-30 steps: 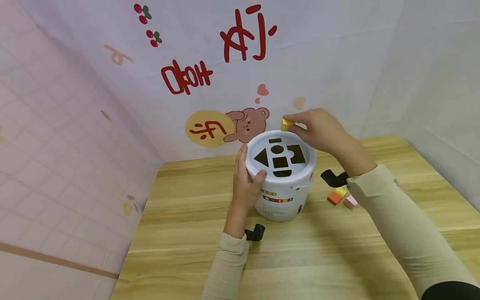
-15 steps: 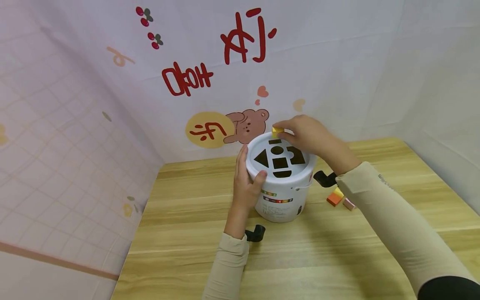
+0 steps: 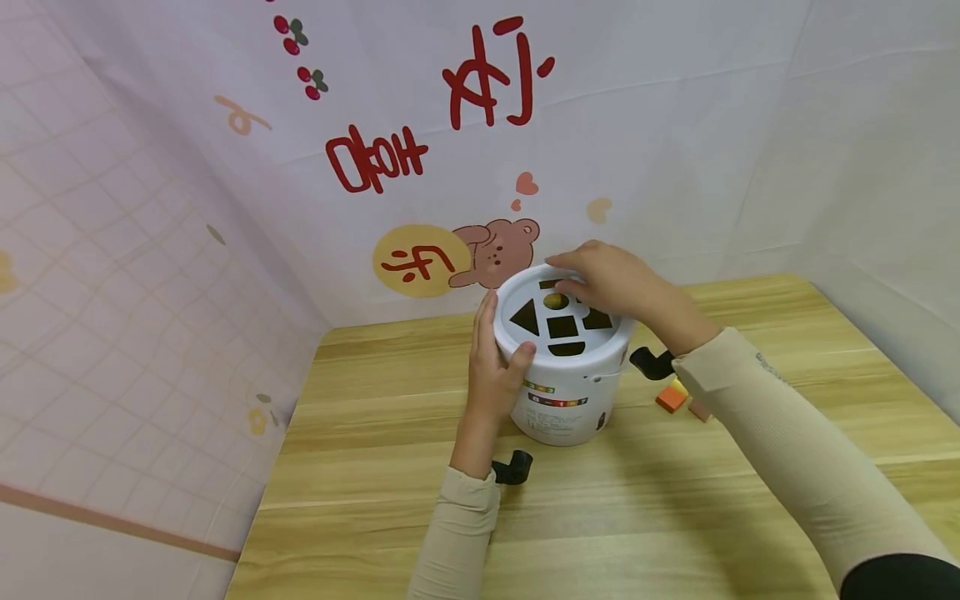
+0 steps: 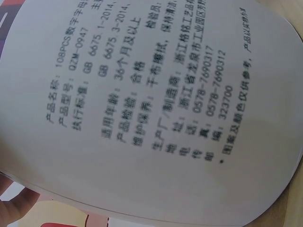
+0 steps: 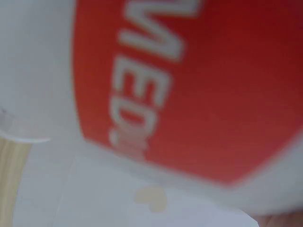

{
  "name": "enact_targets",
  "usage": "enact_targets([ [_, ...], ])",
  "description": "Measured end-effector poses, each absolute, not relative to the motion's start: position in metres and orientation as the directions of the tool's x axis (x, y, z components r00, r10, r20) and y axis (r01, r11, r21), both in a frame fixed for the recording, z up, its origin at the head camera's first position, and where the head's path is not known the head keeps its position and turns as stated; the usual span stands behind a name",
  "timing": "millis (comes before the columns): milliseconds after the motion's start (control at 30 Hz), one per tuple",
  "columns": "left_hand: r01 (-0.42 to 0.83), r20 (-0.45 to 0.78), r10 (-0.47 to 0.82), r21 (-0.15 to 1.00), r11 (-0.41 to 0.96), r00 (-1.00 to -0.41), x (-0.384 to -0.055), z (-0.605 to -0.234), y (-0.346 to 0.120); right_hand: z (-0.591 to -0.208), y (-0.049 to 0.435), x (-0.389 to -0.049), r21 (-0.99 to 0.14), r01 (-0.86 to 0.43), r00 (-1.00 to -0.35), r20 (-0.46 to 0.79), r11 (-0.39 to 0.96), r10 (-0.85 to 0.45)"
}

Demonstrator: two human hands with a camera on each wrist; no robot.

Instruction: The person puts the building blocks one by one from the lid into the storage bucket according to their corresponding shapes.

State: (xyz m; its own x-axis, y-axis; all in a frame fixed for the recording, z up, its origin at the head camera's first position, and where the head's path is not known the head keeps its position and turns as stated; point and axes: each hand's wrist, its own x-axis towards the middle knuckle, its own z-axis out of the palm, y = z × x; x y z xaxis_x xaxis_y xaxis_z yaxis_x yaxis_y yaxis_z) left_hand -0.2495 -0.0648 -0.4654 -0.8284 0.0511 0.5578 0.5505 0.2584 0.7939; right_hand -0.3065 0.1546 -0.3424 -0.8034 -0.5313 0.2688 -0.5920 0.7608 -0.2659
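A white bucket point(image 3: 558, 423) stands on the wooden table, its lid point(image 3: 524, 288) cut with shaped holes. Yellow, perhaps a block, shows through the round hole point(image 3: 556, 302). My left hand point(image 3: 493, 379) holds the bucket's left side, thumb over the rim. Above the lid's far right part is my right hand point(image 3: 618, 287), index finger at the far rim and thumb near the narrow slot; nothing shows between them. Printed text on the bucket wall point(image 4: 156, 109) fills the left wrist view. A blurred red label point(image 5: 189, 94) fills much of the right wrist view.
To the bucket's right lie an orange block point(image 3: 671, 398), a yellow block point(image 3: 680, 386) and a pink block point(image 3: 700, 410), partly behind the right sleeve. A printed cloth wall point(image 3: 675, 150) rises behind the table point(image 3: 390, 467).
My right hand has moved left and down onto the lid. The yellow block it pinched has left its fingers; yellow now shows through the round hole. The left hand stays put.
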Motion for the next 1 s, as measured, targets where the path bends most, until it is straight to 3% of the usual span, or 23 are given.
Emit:
enact_targets([
  [167,0.557,0.562,0.056,0.795,0.238,-0.825,-0.249,-0.466,-0.062,-0.339,0.192,-0.289,-0.339,-0.605,-0.783,0.417,0.72,-0.461],
  [267,0.564,0.566,0.064,0.794,0.227,-0.822,-0.25,-0.466,-0.061,-0.346,0.225,-0.273,-0.429,-0.543,-0.819,0.459,0.722,-0.344],
  [400,0.561,0.565,0.056,0.795,0.229,-0.823,-0.25,-0.466,-0.062,-0.379,0.265,-0.259,-0.518,-0.403,-0.904,0.353,0.755,-0.24],
  [633,0.568,0.571,0.056,0.793,0.219,-0.819,-0.251,-0.468,-0.063,-0.469,0.31,-0.232,-0.472,-0.294,-0.955,0.167,0.831,-0.243],
  [767,0.574,0.576,0.058,0.791,0.211,-0.815,-0.251,-0.467,-0.063,-0.496,0.319,-0.213,-0.464,-0.223,-0.973,0.052,0.858,-0.225],
  [1000,0.571,0.575,0.052,0.792,0.216,-0.817,-0.253,-0.468,-0.064,-0.513,0.316,-0.201,-0.379,-0.243,-0.97,0.071,0.893,-0.234],
])
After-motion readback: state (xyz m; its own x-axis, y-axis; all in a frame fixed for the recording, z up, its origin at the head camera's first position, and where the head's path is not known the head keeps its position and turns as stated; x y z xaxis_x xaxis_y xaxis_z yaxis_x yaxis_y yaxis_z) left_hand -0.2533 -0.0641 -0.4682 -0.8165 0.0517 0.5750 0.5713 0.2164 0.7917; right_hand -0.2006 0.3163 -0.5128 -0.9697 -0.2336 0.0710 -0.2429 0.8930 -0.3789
